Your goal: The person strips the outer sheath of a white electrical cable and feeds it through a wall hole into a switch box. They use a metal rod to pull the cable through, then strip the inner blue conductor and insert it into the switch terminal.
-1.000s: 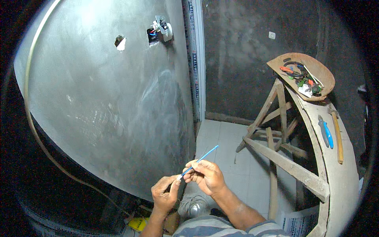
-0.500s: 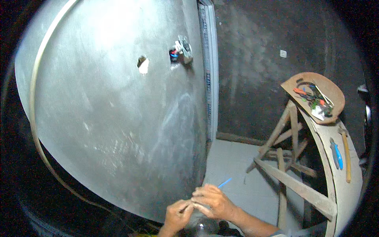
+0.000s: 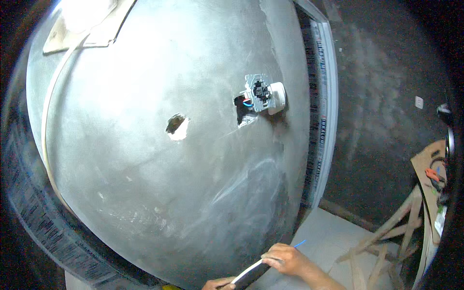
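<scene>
My right hand (image 3: 285, 259), low in the view, is closed around a white cable (image 3: 247, 272). A thin blue wire (image 3: 300, 243) sticks out past its far side, pointing up and right. My left hand (image 3: 220, 283), at the bottom edge and partly cut off, grips the lower end of the same cable. Between the two hands the cable runs at a slant, in front of the grey wall. Higher up, an electrical wall fitting (image 3: 261, 92) with a metal frame hangs by coloured wires outside a square hole (image 3: 241, 111).
A rough round hole (image 3: 178, 126) opens in the grey plastered wall (image 3: 193, 193). A pale hose-like line (image 3: 47, 116) curves down the left side from a bright lamp (image 3: 82, 12). At right, a wooden trestle (image 3: 386, 237) supports a board (image 3: 421, 162) bearing tools.
My hands have drawn apart, and a length of white cable now shows between them. The view has turned left and upward, so the wall fitting appears larger and the tools have shifted right.
</scene>
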`<state>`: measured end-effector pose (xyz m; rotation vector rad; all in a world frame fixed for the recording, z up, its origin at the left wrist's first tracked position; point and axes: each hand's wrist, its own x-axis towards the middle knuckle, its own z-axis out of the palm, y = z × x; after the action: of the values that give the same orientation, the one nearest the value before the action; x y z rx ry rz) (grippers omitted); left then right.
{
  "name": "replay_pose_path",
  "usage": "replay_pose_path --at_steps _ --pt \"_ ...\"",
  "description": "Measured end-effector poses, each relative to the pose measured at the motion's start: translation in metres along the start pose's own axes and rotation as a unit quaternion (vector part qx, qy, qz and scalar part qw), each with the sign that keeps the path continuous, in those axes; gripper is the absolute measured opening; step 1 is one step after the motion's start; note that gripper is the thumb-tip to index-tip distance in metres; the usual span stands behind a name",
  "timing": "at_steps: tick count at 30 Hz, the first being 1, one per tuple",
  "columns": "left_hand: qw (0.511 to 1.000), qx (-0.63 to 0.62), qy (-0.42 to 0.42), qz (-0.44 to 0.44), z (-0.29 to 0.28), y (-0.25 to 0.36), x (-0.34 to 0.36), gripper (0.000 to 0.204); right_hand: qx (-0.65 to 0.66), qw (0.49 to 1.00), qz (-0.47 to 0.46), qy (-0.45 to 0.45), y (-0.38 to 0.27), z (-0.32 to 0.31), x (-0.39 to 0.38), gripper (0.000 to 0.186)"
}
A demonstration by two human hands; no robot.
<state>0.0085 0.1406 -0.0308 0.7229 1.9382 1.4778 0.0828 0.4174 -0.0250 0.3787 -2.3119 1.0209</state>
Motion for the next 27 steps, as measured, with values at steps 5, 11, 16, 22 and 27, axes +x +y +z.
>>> replay_pose_path --at_steps 5,11,16,22,27 --pt "0.912 0.28 0.137 0.267 -0.001 0.07 0.026 0.033 0.058 0.995 -0.081 0.0 0.027 -0.055 0.054 0.013" --pt "0.78 0.504 0.238 0.285 -0.01 0.189 0.006 0.047 0.098 0.952 -0.269 0.103 0.021 -0.1 0.143 0.02" --pt "0.593 0.649 0.302 0.368 -0.023 0.276 0.03 0.047 0.068 0.924 -0.291 0.239 0.006 -0.105 0.205 0.016" --pt "0.52 0.624 0.401 0.423 -0.045 0.298 0.068 0.025 0.016 0.862 -0.309 0.402 0.004 -0.092 0.265 0.017" --pt "0.588 0.579 0.389 0.409 -0.049 0.287 0.076 0.026 -0.021 0.863 -0.29 0.412 0.006 -0.091 0.274 0.017"
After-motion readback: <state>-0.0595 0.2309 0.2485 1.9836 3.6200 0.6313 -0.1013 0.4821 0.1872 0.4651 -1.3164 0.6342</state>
